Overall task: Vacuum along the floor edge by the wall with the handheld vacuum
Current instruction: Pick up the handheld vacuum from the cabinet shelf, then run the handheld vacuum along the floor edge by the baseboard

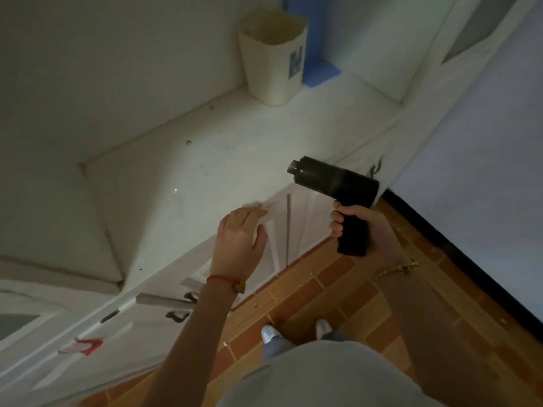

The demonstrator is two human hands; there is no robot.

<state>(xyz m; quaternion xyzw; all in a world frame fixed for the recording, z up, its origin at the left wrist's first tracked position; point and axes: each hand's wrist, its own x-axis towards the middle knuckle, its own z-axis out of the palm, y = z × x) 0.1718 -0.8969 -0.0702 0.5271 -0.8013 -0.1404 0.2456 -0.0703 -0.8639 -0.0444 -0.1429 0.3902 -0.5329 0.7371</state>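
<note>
My right hand (342, 220) grips the handle of a black handheld vacuum (335, 183), shaped like a pistol, held in the air with its round nozzle pointing left over the white counter (164, 183). My left hand (239, 239) rests at the counter's front edge, fingers bent, with nothing visible in it. A red string bracelet is on the left wrist. The brown brick-pattern tile floor (323, 289) lies below, meeting a pale wall with a black baseboard (440, 236) on the right.
A cream bin (273, 57) stands at the counter's back, with a blue object behind it. Dark specks dot the countertop. White cabinet doors with handles run under the counter. A small brass-coloured object (396, 270) lies on the floor. My shoes show below.
</note>
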